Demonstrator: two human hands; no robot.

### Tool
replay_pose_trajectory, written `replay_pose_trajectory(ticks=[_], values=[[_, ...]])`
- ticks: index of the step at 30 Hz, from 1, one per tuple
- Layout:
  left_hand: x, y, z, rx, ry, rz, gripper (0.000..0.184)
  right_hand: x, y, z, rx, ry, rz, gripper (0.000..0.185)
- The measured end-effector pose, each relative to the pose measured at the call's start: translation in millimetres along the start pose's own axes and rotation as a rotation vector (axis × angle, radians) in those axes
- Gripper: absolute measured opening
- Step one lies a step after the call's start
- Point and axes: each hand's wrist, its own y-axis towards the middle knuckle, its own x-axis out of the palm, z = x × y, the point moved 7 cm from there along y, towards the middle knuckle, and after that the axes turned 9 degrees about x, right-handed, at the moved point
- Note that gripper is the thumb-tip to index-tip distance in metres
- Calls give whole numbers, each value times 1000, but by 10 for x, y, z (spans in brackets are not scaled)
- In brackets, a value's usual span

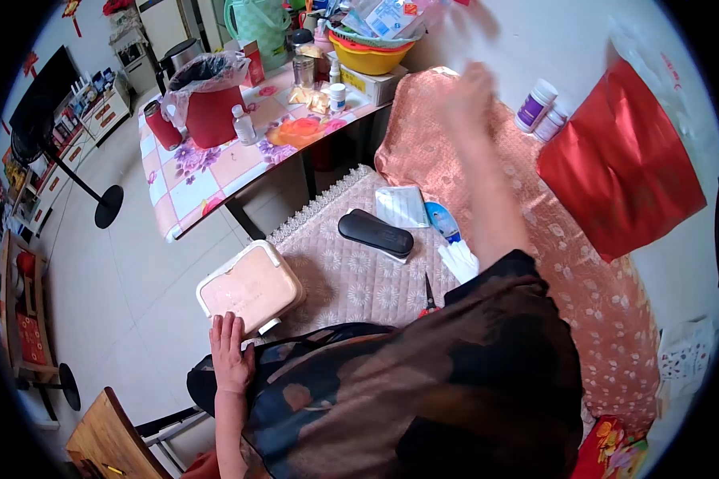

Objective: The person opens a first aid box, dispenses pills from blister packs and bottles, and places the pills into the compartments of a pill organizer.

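The left hand lies flat on the near edge of a pink box, with the fingers straight and close together; it does not grip. The box is closed and sits at the edge of the quilted seat. The right hand is stretched far forward, near the top of the orange cover and the wall. It is blurred, so I cannot tell if it is wide, narrow or holding something. To the right of this hand are two bottles, and beside them a big red bag. On the seat, between the two arms, there are a black case, a white packet and scissors, whose handles are partly hidden by the clothing.
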Motion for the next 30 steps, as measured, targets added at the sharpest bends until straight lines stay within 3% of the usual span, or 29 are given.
replay_pose_trajectory(ticks=[1,3,5,9,11,12,13,14,18,20,21,23,25,26,27,30], values=[[-10,5,15,11,-7,14,68,-242,246,253,176,-134,-45,71],[-49,19,57,15,-12,16,68,-435,532,841,344,-327,122,78],[-69,21,80,11,-11,24,68,-627,645,1162,501,-335,4,88],[-91,2,97,16,-12,31,69,-472,838,1732,512,-313,-6,91],[-78,-7,71,17,-13,12,71,-159,918,1899,561,-503,-495,90],[-79,-14,70,29,-19,20,70,39,992,2204,653,-456,-335,91],[-89,-16,62,35,-26,29,69,-16,992,2141,677,-447,-354,94],[-103,-6,68,40,-30,26,69,44,1069,2051,493,-542,-525,97],[-173,-17,46,54,-32,51,67,543,1398,2703,546,-556,-555,105],[-161,-50,7,69,-22,66,68,303,1194,2376,536,-644,-406,108],[-154,-72,-23,51,-39,70,70,336,1225,2369,451,-659,-495,106],[-134,-114,-50,42,-31,67,71,486,1216,2512,439,-485,-615,103],[-72,-162,-87,58,-9,74,71,1342,1141,3272,882,567,-578,60],[-43,-174,-112,62,-21,74,70,900,1009,2872,845,469,-505,40],[6,-190,-139,50,-34,95,70,1083,910,2841,905,745,-578,56],[-110,-220,-135,38,-84,121,67,854,848,2614,725,410,-401,52]])
